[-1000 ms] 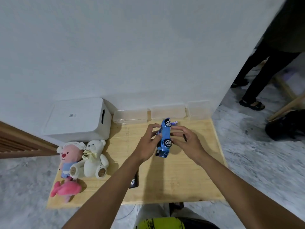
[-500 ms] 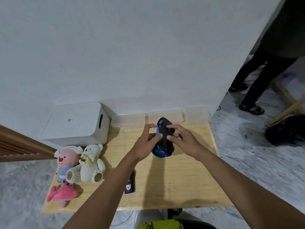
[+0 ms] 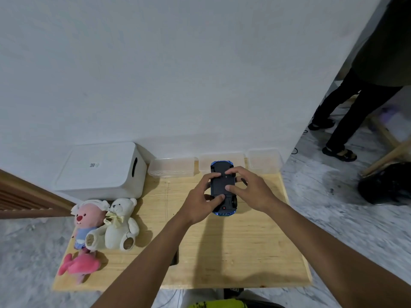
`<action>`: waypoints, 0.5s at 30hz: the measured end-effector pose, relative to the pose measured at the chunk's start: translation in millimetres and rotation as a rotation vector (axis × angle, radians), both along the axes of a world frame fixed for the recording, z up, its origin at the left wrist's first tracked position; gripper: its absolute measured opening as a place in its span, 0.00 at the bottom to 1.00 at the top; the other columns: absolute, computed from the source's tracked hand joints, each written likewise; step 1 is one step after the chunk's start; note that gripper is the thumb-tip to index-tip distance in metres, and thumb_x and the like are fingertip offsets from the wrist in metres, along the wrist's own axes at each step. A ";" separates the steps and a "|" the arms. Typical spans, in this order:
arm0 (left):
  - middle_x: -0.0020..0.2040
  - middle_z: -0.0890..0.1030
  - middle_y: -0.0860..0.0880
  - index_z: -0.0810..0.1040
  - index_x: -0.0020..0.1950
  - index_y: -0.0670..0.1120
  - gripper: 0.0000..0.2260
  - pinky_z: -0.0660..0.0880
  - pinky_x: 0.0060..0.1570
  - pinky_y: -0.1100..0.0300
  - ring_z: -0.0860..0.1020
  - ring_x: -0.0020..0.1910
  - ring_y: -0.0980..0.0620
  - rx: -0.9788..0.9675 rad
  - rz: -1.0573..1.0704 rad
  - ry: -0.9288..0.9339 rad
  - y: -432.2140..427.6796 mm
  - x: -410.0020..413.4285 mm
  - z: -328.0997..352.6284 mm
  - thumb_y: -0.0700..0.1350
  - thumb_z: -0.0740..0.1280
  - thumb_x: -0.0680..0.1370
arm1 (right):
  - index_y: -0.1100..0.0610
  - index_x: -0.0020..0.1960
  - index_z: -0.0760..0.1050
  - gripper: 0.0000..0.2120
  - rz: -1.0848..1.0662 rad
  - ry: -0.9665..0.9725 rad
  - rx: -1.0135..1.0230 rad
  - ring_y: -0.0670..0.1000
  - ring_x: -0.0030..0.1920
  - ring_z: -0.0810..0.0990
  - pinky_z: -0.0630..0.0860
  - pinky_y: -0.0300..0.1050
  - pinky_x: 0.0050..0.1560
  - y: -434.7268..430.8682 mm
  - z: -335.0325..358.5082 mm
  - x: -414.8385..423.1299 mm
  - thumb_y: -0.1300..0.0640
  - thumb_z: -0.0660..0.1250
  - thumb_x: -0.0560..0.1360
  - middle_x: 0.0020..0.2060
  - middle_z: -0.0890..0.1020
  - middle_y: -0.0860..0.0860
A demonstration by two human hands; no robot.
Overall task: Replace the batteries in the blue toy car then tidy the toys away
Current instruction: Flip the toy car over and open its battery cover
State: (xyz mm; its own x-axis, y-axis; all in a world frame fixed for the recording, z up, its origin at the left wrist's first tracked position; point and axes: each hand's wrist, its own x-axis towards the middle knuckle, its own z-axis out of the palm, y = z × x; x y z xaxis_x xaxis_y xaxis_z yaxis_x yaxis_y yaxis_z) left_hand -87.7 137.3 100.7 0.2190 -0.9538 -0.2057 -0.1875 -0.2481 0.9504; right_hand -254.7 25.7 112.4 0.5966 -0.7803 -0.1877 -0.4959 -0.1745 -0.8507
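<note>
One car [image 3: 219, 184]: blue toy, held just above the far middle of the table [image 3: 233, 252], dark underside turned up to the camera.
Change: a second ago it stood on its side with the wheels showing; it has since been rolled belly-up.
Left hand [image 3: 201, 204]: grips the car's left flank, thumb laid across the underside near the rear.
Right hand [image 3: 249, 192]: curled round the right flank, fingertips and thumb on the underside.
Meaning: the hatch side is now exposed; judged the start of opening it, batteries not yet swapped.
Rod [image 3: 244, 181]: thin and dark, just beside the right hand; too small to identify.
Plush toys [image 3: 121, 223]: at the table's left edge, not yet tidied.
Bin [image 3: 100, 167]: white, behind the plush toys.
Clear boxes [image 3: 171, 167]: in a row along the wall.
</note>
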 end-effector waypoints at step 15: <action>0.64 0.79 0.52 0.71 0.65 0.58 0.29 0.84 0.50 0.46 0.85 0.50 0.43 0.049 0.115 0.090 -1.1 -4.5 -5.8 0.41 0.81 0.71 | 0.52 0.60 0.70 0.10 0.071 0.176 -0.044 0.49 0.38 0.75 0.68 0.44 0.37 -16.4 38.9 1.6 0.57 0.52 0.83 0.39 0.79 0.49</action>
State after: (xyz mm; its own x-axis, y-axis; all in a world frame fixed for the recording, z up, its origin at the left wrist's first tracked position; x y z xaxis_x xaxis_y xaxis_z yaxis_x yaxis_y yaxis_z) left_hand -92.2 136.1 94.9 0.3044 -0.9120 -0.2750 -0.0700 -0.3094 0.9484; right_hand -253.1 9.3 151.2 0.6113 -0.7472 -0.2608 -0.6216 -0.2494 -0.7426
